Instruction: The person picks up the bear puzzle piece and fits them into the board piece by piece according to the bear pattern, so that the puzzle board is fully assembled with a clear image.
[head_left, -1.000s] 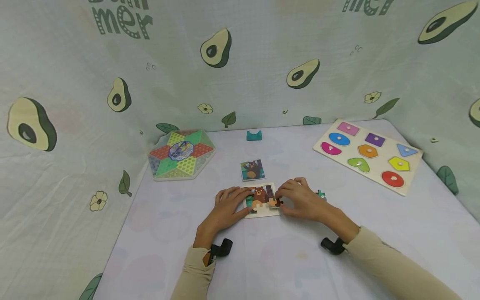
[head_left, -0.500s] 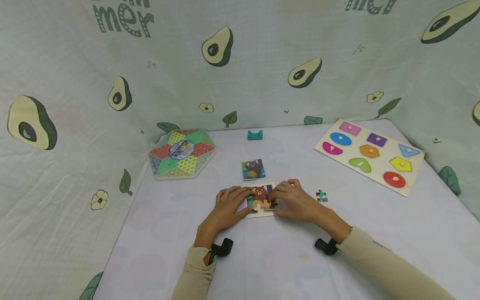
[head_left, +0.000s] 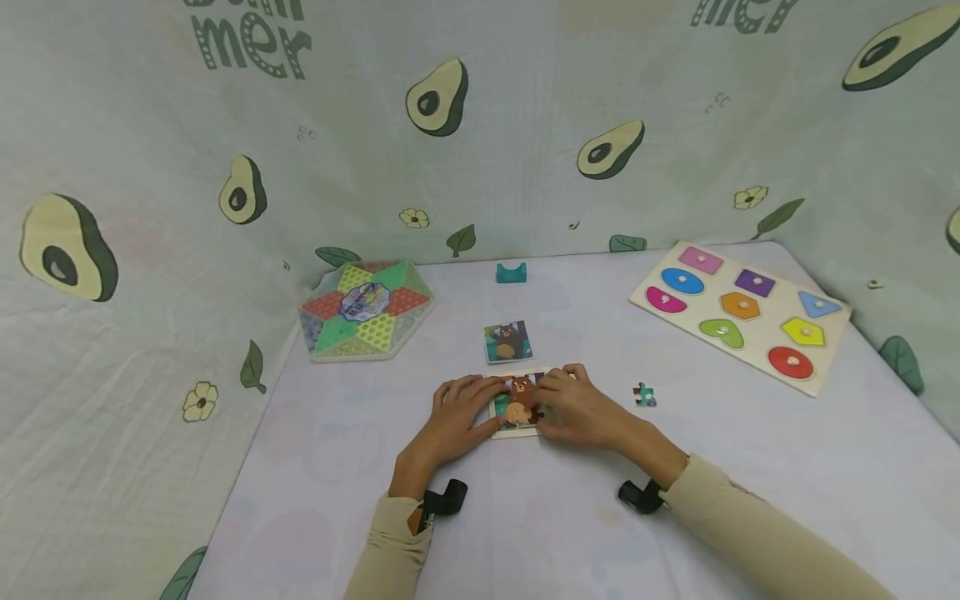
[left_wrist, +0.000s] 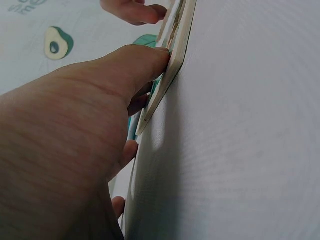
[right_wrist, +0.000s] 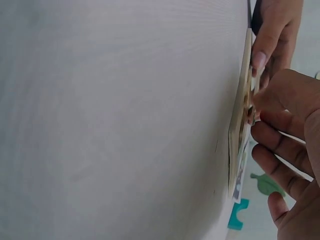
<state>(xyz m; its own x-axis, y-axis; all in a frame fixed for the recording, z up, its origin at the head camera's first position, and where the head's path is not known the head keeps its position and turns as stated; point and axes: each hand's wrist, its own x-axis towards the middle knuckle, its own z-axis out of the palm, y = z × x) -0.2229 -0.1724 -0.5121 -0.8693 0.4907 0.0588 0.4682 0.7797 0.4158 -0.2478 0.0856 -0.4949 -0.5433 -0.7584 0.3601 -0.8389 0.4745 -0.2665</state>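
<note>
A small wooden jigsaw board (head_left: 516,433) with a brown bear picture lies on the table between both hands. My left hand (head_left: 452,414) rests on its left side, the thumb near the front edge and the fingers across the upper left. The thumb's touch on the rim also shows in the left wrist view. From the right, my right hand (head_left: 581,407) pinches a brown jigsaw piece (head_left: 537,414) over the board's lower right part. Its fingertips largely hide the piece. To the right of that hand lies a loose green jigsaw piece (head_left: 644,395).
Behind the board lies a square bear picture (head_left: 508,342), with a teal notched block (head_left: 512,273) farther back. A patterned hexagonal box (head_left: 337,331) sits at back left. At back right is a wooden shape board (head_left: 763,332). A patterned cloth (head_left: 525,192) rises behind the table.
My right hand has moved left over the board with the brown jigsaw piece, uncovering the loose green piece. My left hand has stayed in place.
</note>
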